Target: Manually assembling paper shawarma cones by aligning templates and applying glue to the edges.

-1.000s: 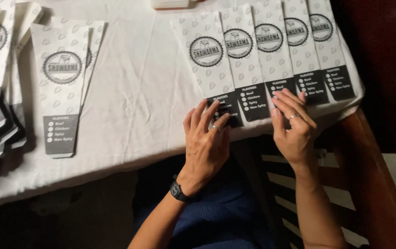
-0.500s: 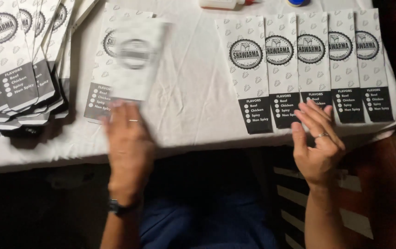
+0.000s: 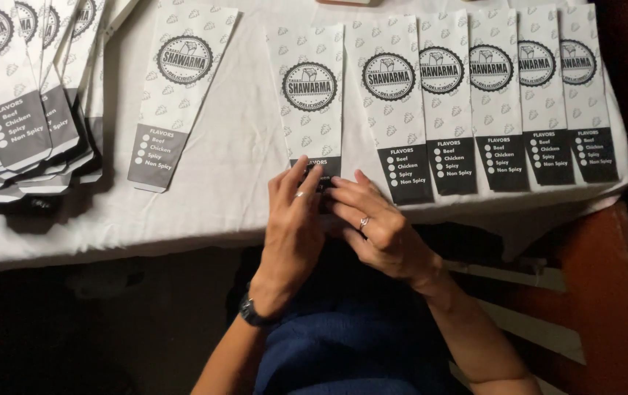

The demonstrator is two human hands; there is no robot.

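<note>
Blue cloth covers the person's lap at the bottom of the view, with a dark watch (image 3: 250,312) on the left wrist just above it. Both hands meet at the near edge of the tabletop (image 3: 241,183), which is draped in white cloth: the left hand (image 3: 292,227) lies flat with fingers spread, and the right hand (image 3: 376,230), wearing a ring, presses its fingertips down beside it; neither grips anything, both rest on the dark lower end of a paper sleeve (image 3: 310,91). To its right, a row of matching sleeves (image 3: 490,95) overlaps side by side. To the left, a single sleeve (image 3: 182,88) lies tilted and apart, and farther left sits a fanned stack of sleeves (image 3: 14,95)
</note>
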